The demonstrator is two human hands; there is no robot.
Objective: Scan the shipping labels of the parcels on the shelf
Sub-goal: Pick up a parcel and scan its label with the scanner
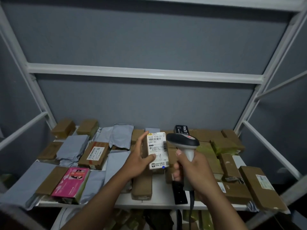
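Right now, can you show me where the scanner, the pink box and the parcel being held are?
scanner (182,141): head view, on its dark head.
pink box (70,183): head view, on its top face.
held parcel (157,150): head view, on its white label.

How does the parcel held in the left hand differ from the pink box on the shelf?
The held parcel is lifted upright in the left hand, beside the scanner; the pink box lies flat on the shelf. The parcel shows a white shipping label; the pink box shows printed pictures and no label. Both are small rectangular boxes.
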